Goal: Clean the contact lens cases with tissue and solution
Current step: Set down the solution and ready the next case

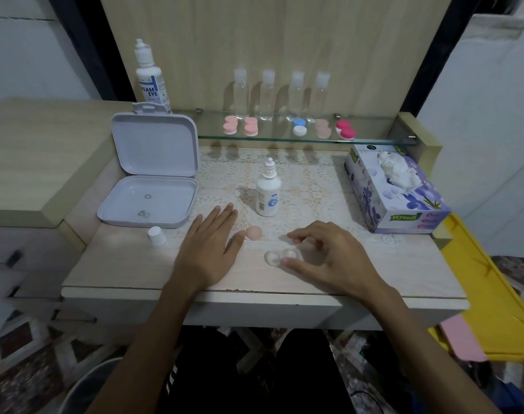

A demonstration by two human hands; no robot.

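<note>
A clear, uncapped contact lens case (281, 256) lies on the table near the front edge. My right hand (329, 258) hovers over its right end, fingers loosely curled around it, thumb and forefinger apart; whether they touch it is unclear. A peach cap (253, 233) lies just left of the case. My left hand (208, 249) rests flat on the table, thumb tip beside that cap. A small solution bottle (268, 192) stands uncapped behind them. Its white cap (156, 235) sits at the left. A tissue box (395, 191) stands at the right.
An open white plastic box (153, 171) lies at the left. A glass shelf (299, 138) holds several coloured lens cases (346, 130) and clear bottles (266, 95). A tall solution bottle (148, 76) stands at the back left. A yellow tray (488, 294) sits beyond the right edge.
</note>
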